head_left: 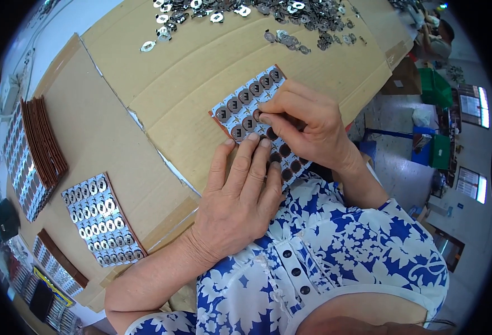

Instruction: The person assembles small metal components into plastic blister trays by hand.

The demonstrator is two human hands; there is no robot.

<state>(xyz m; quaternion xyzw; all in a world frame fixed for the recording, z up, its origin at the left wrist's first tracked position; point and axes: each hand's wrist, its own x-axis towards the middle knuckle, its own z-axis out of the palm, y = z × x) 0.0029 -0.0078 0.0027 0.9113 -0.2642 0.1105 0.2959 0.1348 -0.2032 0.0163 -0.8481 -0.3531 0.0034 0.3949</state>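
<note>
A pale blue-white panel [218, 106] with a brown edge lies tilted on the cardboard in front of me. Rows of round pieces sit on it. Those on its far side carry a small marked metal piece [233, 104], while several nearer ones are plain dark discs [285, 150]. My left hand [237, 184] rests palm down on the panel's near left part, fingers spread and slightly bent. Over the panel's middle, my right hand [313, 120] pinches with thumb and forefinger against one of the round places. Whatever is between those fingertips is hidden.
Loose metal clips [313, 17] are heaped along the far side of the cardboard [168, 72]. At left stand a tall stack of panels [45, 145], one filled panel [102, 220] and a lower stack [61, 259]. A person [438, 42] and green crates [436, 86] are at far right.
</note>
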